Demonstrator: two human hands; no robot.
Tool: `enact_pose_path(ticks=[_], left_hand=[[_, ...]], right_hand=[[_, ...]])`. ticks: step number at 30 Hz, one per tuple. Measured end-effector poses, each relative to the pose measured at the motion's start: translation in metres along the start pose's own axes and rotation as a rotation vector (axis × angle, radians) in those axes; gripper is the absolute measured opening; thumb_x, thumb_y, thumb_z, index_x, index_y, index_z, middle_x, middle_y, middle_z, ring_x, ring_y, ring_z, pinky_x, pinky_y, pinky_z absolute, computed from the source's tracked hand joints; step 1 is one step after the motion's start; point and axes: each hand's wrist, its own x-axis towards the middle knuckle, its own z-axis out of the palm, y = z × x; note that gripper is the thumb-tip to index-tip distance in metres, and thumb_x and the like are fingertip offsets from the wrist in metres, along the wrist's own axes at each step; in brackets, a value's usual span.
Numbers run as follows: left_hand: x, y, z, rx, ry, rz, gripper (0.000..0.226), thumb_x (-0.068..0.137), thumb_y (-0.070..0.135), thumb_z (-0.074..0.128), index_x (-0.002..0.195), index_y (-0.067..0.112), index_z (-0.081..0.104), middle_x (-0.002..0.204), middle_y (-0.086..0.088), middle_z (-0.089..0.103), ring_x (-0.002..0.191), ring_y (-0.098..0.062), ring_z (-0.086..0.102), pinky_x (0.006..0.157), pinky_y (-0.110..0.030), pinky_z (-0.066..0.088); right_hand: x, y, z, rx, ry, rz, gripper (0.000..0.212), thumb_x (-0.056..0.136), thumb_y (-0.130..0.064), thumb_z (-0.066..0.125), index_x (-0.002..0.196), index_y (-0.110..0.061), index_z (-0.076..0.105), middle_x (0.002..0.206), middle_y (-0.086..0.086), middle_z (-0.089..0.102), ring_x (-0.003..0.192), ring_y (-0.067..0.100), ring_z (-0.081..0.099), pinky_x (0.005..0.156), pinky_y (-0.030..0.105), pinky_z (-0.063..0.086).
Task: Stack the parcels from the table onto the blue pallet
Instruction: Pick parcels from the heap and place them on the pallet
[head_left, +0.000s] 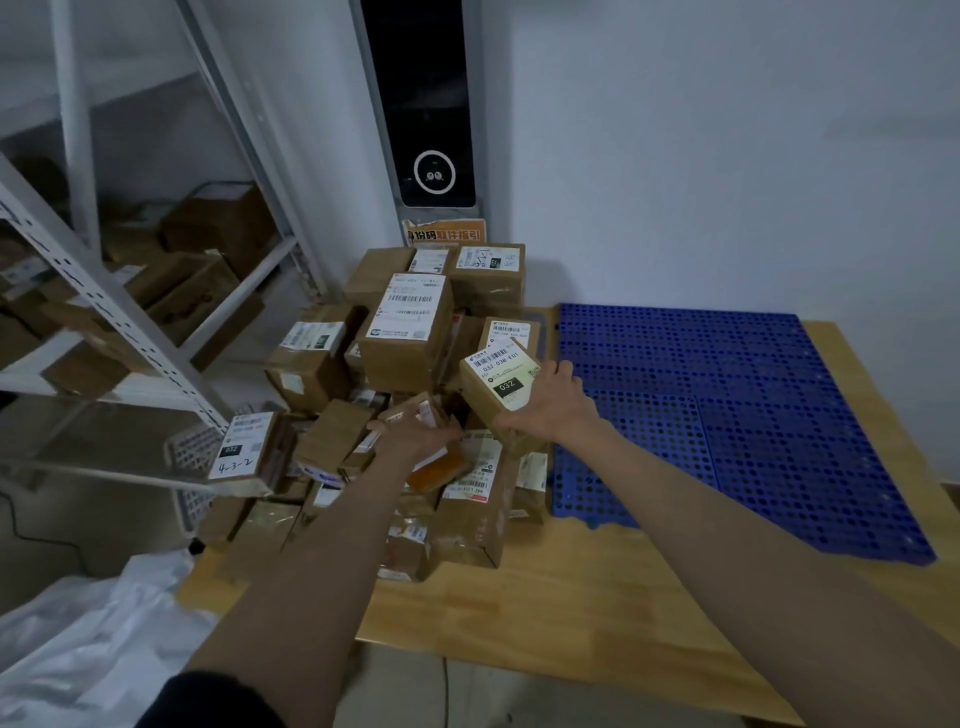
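Observation:
A heap of brown cardboard parcels (405, 332) with white labels covers the left half of the wooden table (571, 597). The blue perforated pallet (727, 405) lies flat on the table's right half with nothing on it. My right hand (550, 410) grips a small parcel (493, 389) with a "032" label, tilted, at the heap's right edge next to the pallet. My left hand (415, 431) curls round a small parcel (415, 410) in the middle of the heap; its fingers are partly hidden among the boxes.
A grey metal shelf rack (119, 312) holding more boxes stands to the left. A tall dark-screened kiosk (421, 104) rises behind the heap against the wall. White plastic sheeting (93, 639) lies on the floor at lower left.

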Motion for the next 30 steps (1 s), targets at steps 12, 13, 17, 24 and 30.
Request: enact_pose_path(ticks=[12, 13, 17, 24, 30], left_hand=[[-0.023, 0.026, -0.017, -0.051, 0.147, -0.006, 0.130, 0.041, 0.074, 0.077, 0.144, 0.008, 0.032, 0.142, -0.011, 0.047, 0.126, -0.031, 0.049, 0.099, -0.042, 0.049], [-0.027, 0.031, -0.017, -0.020, 0.137, 0.014, 0.124, 0.047, 0.070, 0.078, 0.144, 0.008, 0.031, 0.141, -0.011, 0.047, 0.125, -0.031, 0.049, 0.098, -0.042, 0.049], [-0.042, 0.059, -0.010, 0.107, 0.133, 0.107, 0.115, 0.050, 0.073, 0.069, 0.143, 0.015, 0.031, 0.139, -0.010, 0.046, 0.128, -0.034, 0.042, 0.102, -0.046, 0.043], [-0.047, 0.117, 0.030, 0.122, 0.070, 0.212, 0.116, 0.048, 0.070, 0.067, 0.147, 0.026, 0.026, 0.147, -0.007, 0.042, 0.138, -0.035, 0.030, 0.109, -0.051, 0.032], [-0.035, 0.169, 0.067, 0.095, -0.036, 0.268, 0.121, 0.044, 0.063, 0.070, 0.150, 0.033, 0.022, 0.154, -0.009, 0.029, 0.139, -0.035, 0.031, 0.106, -0.048, 0.039]], right_hand=[[-0.016, 0.024, -0.018, 0.074, 0.056, 0.015, 0.104, 0.074, -0.068, 0.069, 0.143, -0.004, 0.025, 0.141, 0.014, 0.030, 0.133, 0.033, 0.033, 0.095, 0.046, 0.043], [-0.018, 0.029, -0.021, 0.081, 0.059, 0.016, 0.104, 0.074, -0.068, 0.068, 0.143, -0.004, 0.024, 0.141, 0.014, 0.030, 0.133, 0.033, 0.032, 0.095, 0.046, 0.043], [-0.026, 0.051, -0.032, 0.113, 0.078, 0.054, 0.104, 0.075, -0.066, 0.068, 0.144, -0.004, 0.023, 0.143, 0.014, 0.028, 0.136, 0.035, 0.030, 0.097, 0.048, 0.041], [-0.034, 0.111, -0.062, 0.178, 0.161, 0.182, 0.097, 0.074, -0.062, 0.071, 0.139, -0.005, 0.027, 0.139, 0.014, 0.030, 0.131, 0.036, 0.033, 0.095, 0.048, 0.040], [-0.018, 0.155, -0.084, 0.222, 0.181, 0.297, 0.096, 0.075, -0.055, 0.073, 0.139, -0.003, 0.026, 0.140, 0.016, 0.029, 0.132, 0.037, 0.031, 0.095, 0.048, 0.039]])
